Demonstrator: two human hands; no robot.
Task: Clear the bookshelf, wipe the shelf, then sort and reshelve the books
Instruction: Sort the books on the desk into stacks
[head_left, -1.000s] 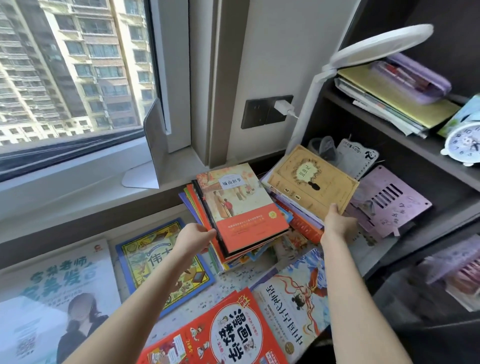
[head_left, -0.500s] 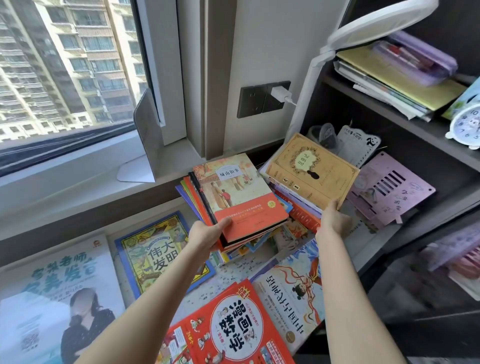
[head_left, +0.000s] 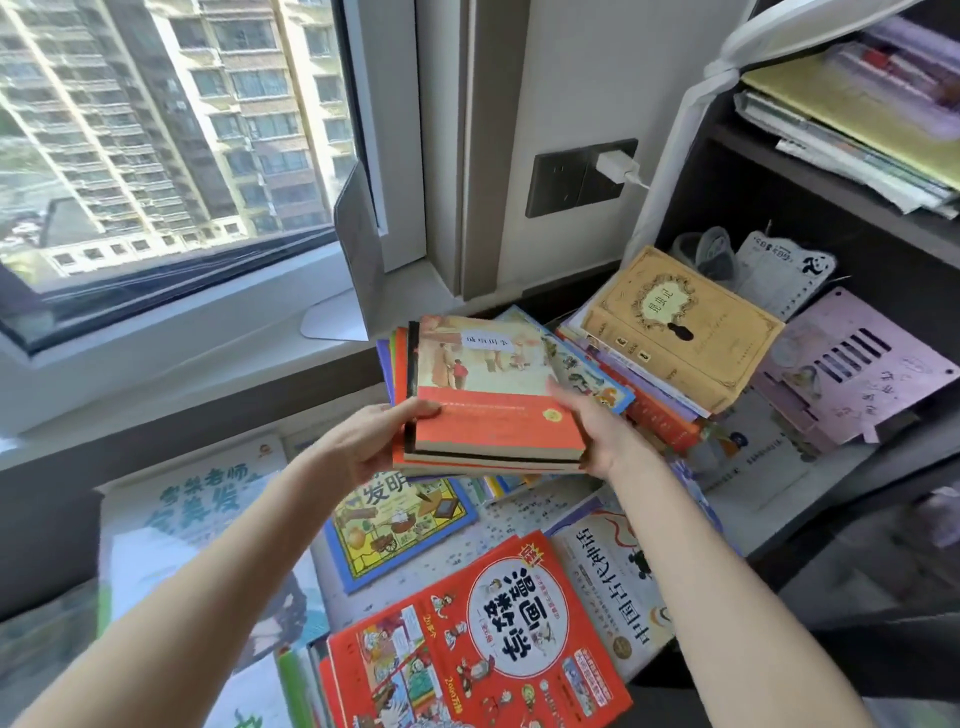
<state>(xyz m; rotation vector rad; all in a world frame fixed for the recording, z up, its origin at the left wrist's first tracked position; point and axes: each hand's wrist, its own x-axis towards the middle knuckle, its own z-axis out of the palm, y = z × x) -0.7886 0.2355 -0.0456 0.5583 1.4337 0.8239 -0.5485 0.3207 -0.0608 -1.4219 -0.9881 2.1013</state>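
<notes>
1. The top book (head_left: 493, 384) has a cream and tan painted scene over an orange-red band with a gold seal.
2. The stack (head_left: 397, 364) under it shows blue, green and orange edges.
3. The thick book (head_left: 680, 332), far right, is mustard yellow with an ornate dark frame.
4. The near book (head_left: 483, 639) is bright red with a white circle and black characters.
5. The board (head_left: 852, 384) is pale lilac-pink with dark slots.

Head view, angled down, close over books (head_left: 498, 395), edges perhaps warped
</notes>
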